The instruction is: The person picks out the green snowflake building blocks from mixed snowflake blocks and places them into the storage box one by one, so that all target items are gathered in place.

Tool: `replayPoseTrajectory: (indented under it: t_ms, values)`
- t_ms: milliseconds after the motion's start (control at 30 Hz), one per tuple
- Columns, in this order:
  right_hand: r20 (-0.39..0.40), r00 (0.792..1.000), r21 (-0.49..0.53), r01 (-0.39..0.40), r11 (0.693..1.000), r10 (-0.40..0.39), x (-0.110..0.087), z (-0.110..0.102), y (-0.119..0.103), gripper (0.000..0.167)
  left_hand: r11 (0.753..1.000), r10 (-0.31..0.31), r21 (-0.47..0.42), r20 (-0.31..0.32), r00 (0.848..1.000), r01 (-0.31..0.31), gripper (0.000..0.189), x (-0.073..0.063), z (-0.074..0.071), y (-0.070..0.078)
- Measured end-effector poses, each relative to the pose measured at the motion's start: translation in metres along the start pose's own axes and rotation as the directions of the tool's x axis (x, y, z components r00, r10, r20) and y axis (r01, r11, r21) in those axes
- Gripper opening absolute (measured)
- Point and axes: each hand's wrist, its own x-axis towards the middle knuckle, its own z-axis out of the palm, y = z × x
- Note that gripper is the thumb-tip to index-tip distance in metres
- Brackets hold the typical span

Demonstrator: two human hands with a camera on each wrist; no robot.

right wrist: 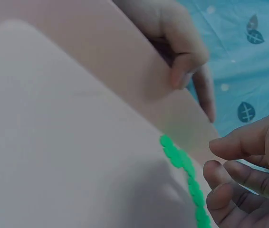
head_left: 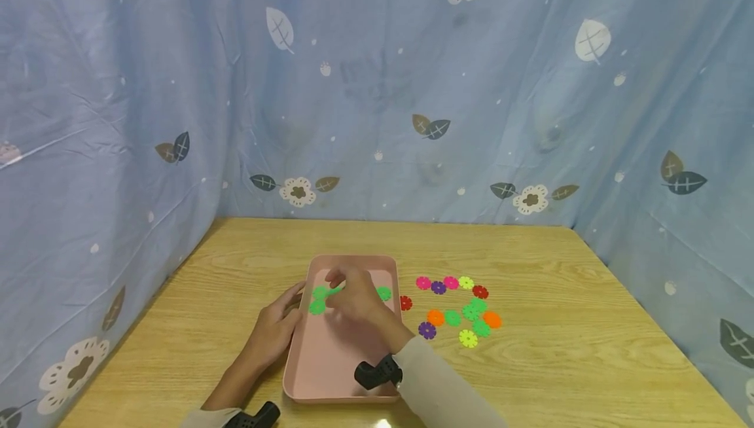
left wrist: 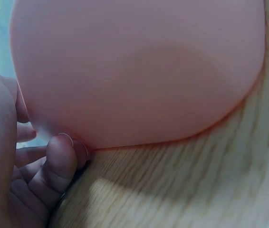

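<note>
Left fingers (left wrist: 60, 156) pinch smooth tray (head_left: 330, 362); right fingers (right wrist: 241, 142) relaxed, parted near notched green discs (head_left: 317, 307)

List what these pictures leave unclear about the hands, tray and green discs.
- Head view: the right hand covers part of the tray, hiding whatever lies beneath.
- Right wrist view: the bottom edge cuts off the row of green discs.
- Left wrist view: the left edge cuts off part of the left hand.
- Head view: the overlapping green discs are too small to tell whether they interlock.
</note>
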Motion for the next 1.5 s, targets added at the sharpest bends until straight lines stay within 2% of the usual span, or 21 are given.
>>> replayPoseTrajectory:
  t_ms: [167, 500, 733, 1000, 1200, 1500]
  values:
    - [-0.028, 0.999, 0.065, 0.032, 0.997, -0.030, -0.006, -0.009, 0.003, 0.036, 1.000, -0.007, -0.003, -0.001, 1.000, 0.007, 0.056, -0.001, -0.001, -0.001]
    - [-0.065, 0.993, 0.117, 0.104, 0.988, -0.097, -0.018, -0.034, 0.007, 0.030, 1.000, -0.014, 0.007, -0.014, 1.000, 0.014, 0.057, -0.003, -0.003, -0.001]
    - [-0.109, 0.994, 0.161, 0.015, 0.987, 0.002, -0.038, -0.054, 0.021, 0.028, 1.000, -0.005, -0.008, 0.001, 1.000, 0.005, 0.056, -0.002, -0.002, 0.000]
    - [-0.185, 0.979, 0.264, -0.033, 0.964, 0.084, -0.054, -0.072, 0.031, 0.025, 1.000, -0.005, -0.028, 0.022, 1.000, 0.006, 0.055, -0.002, 0.000, 0.001]
    - [-0.238, 0.966, 0.245, -0.042, 0.969, 0.103, -0.058, -0.092, 0.040, 0.022, 1.000, -0.004, -0.019, 0.017, 1.000, 0.005, 0.055, -0.002, 0.001, 0.001]
    - [-0.209, 0.968, 0.174, -0.105, 0.979, 0.141, -0.063, -0.128, 0.061, 0.016, 1.000, -0.007, -0.014, 0.017, 1.000, 0.008, 0.056, -0.001, -0.001, 0.004]
